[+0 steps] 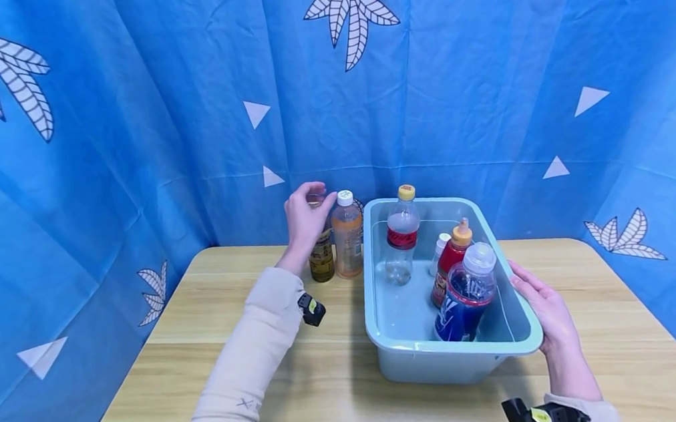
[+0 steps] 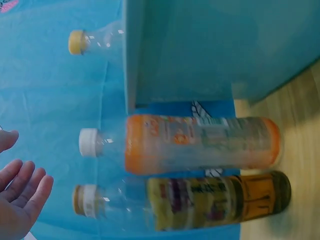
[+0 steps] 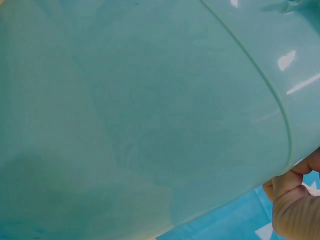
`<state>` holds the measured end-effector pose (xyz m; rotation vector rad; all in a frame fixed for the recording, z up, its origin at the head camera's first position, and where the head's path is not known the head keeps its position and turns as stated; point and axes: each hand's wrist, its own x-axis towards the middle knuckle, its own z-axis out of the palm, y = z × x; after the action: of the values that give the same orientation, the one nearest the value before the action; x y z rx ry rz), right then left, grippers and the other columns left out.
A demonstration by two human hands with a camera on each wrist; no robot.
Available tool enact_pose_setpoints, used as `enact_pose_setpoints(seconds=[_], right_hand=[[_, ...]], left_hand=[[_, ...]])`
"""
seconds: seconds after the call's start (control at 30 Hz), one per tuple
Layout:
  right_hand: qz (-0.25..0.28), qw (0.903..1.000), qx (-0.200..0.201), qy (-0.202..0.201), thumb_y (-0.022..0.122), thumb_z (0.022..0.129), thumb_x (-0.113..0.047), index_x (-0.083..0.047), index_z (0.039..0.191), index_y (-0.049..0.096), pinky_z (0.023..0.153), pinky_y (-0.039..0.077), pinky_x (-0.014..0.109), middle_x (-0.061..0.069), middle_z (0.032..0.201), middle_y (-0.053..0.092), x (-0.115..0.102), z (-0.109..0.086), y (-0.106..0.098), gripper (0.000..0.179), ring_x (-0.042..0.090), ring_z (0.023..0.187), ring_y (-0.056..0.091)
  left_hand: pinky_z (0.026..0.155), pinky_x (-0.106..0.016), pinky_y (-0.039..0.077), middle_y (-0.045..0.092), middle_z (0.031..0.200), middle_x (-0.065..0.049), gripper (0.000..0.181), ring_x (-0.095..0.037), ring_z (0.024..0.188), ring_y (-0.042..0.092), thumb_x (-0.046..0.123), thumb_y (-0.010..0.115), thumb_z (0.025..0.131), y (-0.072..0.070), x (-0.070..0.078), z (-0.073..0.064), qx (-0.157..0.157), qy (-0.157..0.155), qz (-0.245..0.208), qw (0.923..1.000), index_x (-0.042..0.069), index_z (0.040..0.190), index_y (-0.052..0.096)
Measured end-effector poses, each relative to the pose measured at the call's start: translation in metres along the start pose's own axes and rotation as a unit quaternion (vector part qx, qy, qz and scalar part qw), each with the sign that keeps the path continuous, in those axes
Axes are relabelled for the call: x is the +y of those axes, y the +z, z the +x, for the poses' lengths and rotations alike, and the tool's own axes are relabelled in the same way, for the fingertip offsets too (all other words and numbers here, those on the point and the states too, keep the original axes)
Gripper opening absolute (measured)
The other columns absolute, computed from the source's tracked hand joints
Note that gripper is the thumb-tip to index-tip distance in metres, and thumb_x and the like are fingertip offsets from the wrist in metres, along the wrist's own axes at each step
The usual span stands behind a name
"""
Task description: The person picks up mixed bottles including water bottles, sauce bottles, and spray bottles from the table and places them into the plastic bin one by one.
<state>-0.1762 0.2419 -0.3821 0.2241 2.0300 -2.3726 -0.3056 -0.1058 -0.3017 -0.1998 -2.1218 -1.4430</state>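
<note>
My left hand point(image 1: 307, 220) hovers by two bottles standing on the table, thumb and fingers spread. In the left wrist view, those fingers point(image 2: 31, 192) are apart from the bottle caps. One bottle point(image 2: 200, 202) has a yellowish label and dark amber lower part; the hand partly hides it in the head view. Beside it is a clear bottle with an orange label point(image 1: 348, 237) and white cap. My right hand point(image 1: 548, 310) grips the right rim of a light blue plastic tub point(image 1: 369, 295), thumb over the edge; in the right wrist view, the tub's wall point(image 3: 150, 110) fills most of the frame.
Inside the tub stand a clear bottle with a red label point(image 1: 403, 239), a red squeeze bottle point(image 1: 452, 258), a blue-labelled bottle point(image 1: 463, 304) and a small white-capped bottle point(image 1: 442, 242). A blue curtain point(image 1: 460, 93) hangs behind the wooden table point(image 1: 166, 380).
</note>
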Motion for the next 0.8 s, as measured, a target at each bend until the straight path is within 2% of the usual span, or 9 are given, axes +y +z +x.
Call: enact_pose_setpoints(seconds=[0.23,0.4,0.63,0.8], right_hand=[[-0.002,1.0000,0.003,-0.004,0.053,0.088,-0.032,-0.016,0.138,0.031,0.070,0.049,0.020,-0.023,0.095,0.059,0.001,-0.001,0.002,0.057,0.000,0.085,0.059],[-0.002,1.0000,0.007,0.001,0.053,0.088,-0.033,-0.017,0.138,0.030,0.070,0.049,0.020,-0.023,0.095,0.059,0.000,-0.001,0.002,0.058,0.000,0.085,0.059],[-0.001,1.0000,0.005,0.000,0.053,0.088,-0.033,-0.016,0.138,0.030,0.070,0.049,0.021,-0.022,0.094,0.060,0.001,-0.002,0.001,0.058,0.001,0.084,0.060],[-0.002,1.0000,0.005,-0.005,0.053,0.088,-0.032,-0.016,0.138,0.032,0.070,0.049,0.021,-0.022,0.094,0.060,0.001,-0.001,0.002,0.056,0.001,0.084,0.060]], left_hand=[[0.074,-0.037,0.048,0.062,0.096,-0.015,0.027,-0.025,0.086,0.057,0.013,0.070,0.076,-0.005,-0.019,0.001,0.028,-0.002,0.007,0.9996,-0.002,0.097,0.062],[0.075,-0.034,0.046,0.062,0.097,-0.014,0.030,-0.025,0.089,0.056,0.013,0.070,0.076,-0.006,-0.031,0.002,0.035,-0.013,0.023,0.9991,-0.003,0.099,0.061],[0.084,-0.037,0.040,0.059,0.102,-0.015,0.035,-0.028,0.096,0.052,0.014,0.070,0.076,-0.004,-0.041,0.004,0.039,-0.033,0.038,0.9980,-0.004,0.105,0.059],[0.086,-0.037,0.039,0.057,0.105,-0.015,0.040,-0.031,0.100,0.050,0.016,0.071,0.075,-0.002,-0.046,0.007,0.045,-0.047,0.048,0.9967,-0.004,0.107,0.058]])
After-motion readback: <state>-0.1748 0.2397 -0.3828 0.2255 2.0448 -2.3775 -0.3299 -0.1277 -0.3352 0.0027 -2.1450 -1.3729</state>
